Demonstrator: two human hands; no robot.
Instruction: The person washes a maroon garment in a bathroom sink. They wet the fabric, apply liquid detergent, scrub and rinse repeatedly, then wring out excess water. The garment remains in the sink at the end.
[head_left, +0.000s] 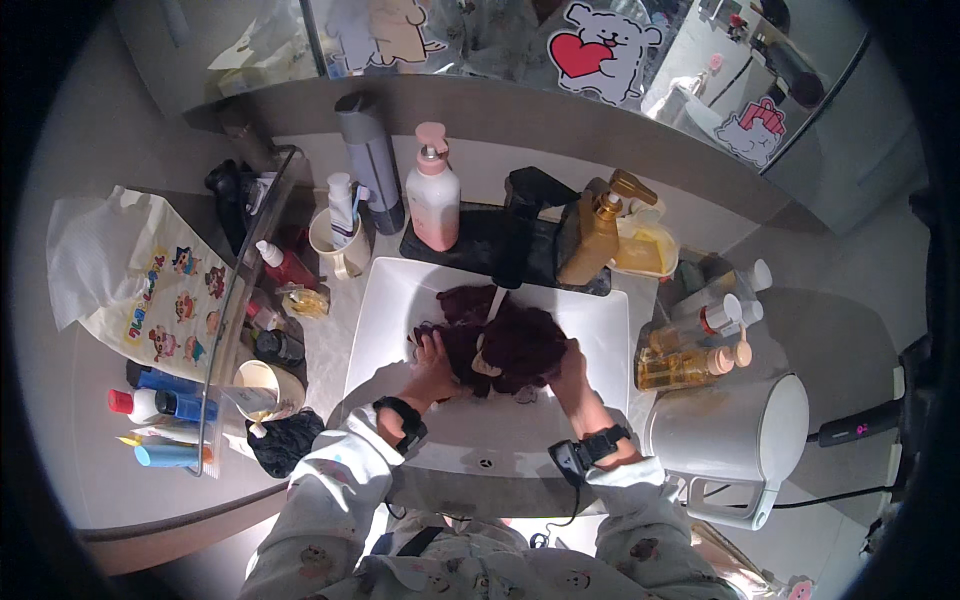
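A wet, dark maroon cloth (523, 341) lies bunched in the white washbasin (480, 442). A thin stream of water from the black faucet (510, 240) falls onto it. My left hand (435, 369) grips the left part of the cloth, its fingers lying over the fabric. My right hand (571, 379) holds the raised right-hand bundle at its side; the fingertips are hidden by the fabric. A pale piece (485, 358) shows in the middle of the cloth. Both wrists wear black straps.
Behind the basin stand a pink-and-white pump bottle (433, 191) and a gold pump bottle (596, 232). Toothbrush cup (341, 240) and a black cloth (285, 442) are left. Several bottles (694, 360) and a white electric kettle (720, 435) flank the right. Mirror (495, 37) overhangs the back.
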